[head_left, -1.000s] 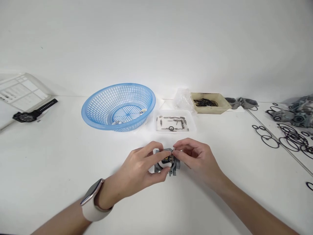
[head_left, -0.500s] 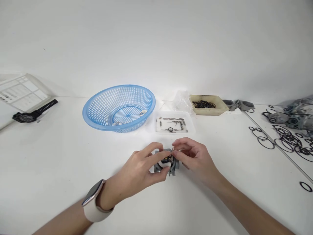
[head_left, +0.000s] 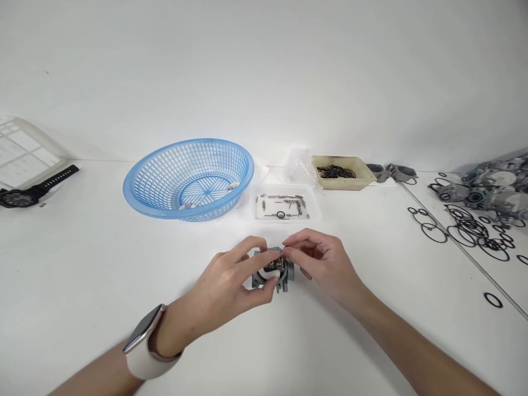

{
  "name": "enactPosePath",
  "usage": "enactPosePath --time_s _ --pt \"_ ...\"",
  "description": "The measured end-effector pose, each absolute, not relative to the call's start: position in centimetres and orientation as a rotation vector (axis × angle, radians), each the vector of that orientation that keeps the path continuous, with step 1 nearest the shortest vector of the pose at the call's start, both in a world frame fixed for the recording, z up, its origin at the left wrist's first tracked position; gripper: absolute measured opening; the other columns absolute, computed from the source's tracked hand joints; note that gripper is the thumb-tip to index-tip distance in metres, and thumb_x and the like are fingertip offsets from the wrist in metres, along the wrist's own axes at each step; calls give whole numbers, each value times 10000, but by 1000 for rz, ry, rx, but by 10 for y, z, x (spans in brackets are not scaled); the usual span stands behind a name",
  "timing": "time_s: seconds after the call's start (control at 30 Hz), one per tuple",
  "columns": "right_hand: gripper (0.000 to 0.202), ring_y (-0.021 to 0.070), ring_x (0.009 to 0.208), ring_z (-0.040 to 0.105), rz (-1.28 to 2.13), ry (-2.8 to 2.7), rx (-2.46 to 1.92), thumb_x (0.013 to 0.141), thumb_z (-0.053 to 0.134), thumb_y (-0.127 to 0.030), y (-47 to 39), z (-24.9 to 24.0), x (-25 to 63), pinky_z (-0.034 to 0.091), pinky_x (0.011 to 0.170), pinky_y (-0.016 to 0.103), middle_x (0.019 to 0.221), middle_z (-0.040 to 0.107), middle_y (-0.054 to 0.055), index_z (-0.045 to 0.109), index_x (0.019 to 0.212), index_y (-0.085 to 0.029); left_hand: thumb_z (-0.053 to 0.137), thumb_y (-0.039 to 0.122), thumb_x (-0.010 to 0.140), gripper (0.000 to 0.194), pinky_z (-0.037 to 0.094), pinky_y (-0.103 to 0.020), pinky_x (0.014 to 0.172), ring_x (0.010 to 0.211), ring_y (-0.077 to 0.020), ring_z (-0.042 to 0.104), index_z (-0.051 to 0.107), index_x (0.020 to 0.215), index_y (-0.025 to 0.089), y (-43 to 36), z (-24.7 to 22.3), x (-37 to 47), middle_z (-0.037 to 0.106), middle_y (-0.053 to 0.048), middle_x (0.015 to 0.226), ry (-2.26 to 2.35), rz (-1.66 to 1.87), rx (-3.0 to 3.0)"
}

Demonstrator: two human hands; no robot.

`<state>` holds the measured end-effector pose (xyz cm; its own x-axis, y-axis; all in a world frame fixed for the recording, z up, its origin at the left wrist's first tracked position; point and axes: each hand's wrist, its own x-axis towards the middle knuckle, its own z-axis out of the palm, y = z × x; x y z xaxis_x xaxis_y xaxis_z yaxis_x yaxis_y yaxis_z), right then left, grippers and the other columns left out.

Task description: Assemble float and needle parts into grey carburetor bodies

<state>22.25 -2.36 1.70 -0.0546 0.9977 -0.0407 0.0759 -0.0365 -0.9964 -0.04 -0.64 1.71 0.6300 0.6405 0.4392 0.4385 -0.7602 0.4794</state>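
A grey metal carburetor (head_left: 290,271) lies on the white table with its inside facing up. A white curved float (head_left: 269,274) and brass parts show in its opening. My left hand (head_left: 231,278) grips the carburetor from the left, its fingers over the top and thumb at the near side, partly hiding it. From the right, my right hand (head_left: 324,258) has thumb and index finger pinched at the carburetor's upper right edge. What sits between those fingertips is too small to make out.
Beyond my hands are a blue basket (head_left: 136,204) with a few white pieces, a white tray (head_left: 315,212) of small metal parts, and a yellowish bin (head_left: 365,179) of black rings. Loose O-rings (head_left: 493,300) and more carburetors (head_left: 505,201) lie right; a black wristwatch (head_left: 18,199) lies left.
The whole scene has shifted a little left in view as my head turned. Both hands stay at the carburetor, with the right fingertips still pinched at its upper right edge.
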Motion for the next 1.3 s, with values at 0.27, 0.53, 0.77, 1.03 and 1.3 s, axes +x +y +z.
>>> enactPosePath --time_s 0.27,0.53,0.77,1.03,1.3 --pt "124 77 477 444 1249 -1319 -1270 892 754 -333 -22 19 222 364 452 239 647 640 -37 743 881 -210 627 218 984 292 463 -223 518 516 -39 475 628 1274 248 -6 19 0 632 -35 1161 872 858 2568" --pt "124 81 489 452 1249 -1315 -1281 888 753 -330 -23 22 222 375 458 240 630 606 -44 738 870 -208 596 223 975 269 481 -256 529 524 -68 516 635 1242 237 -14 20 6 648 -47 1145 996 877 2653" --pt "117 86 495 471 1258 -1317 -1302 891 729 -320 -22 25 219 397 467 242 664 637 -29 750 898 -206 580 220 974 247 493 -251 540 494 -50 514 644 1212 240 -15 24 6 663 -38 1139 1019 871 2650" --pt "161 103 502 500 1249 -1323 -1329 886 714 -356 -21 28 218 418 475 265 712 657 1 761 858 -204 613 202 971 262 440 -228 499 491 -42 447 641 1229 246 -14 24 4 652 -38 1142 973 873 2600" --pt "181 95 546 461 1268 -1354 -1370 905 702 -372 -20 27 218 381 486 270 901 696 31 769 844 -215 618 201 975 242 442 -228 509 505 -45 454 651 1212 239 -14 23 4 650 -35 1132 973 865 2584"
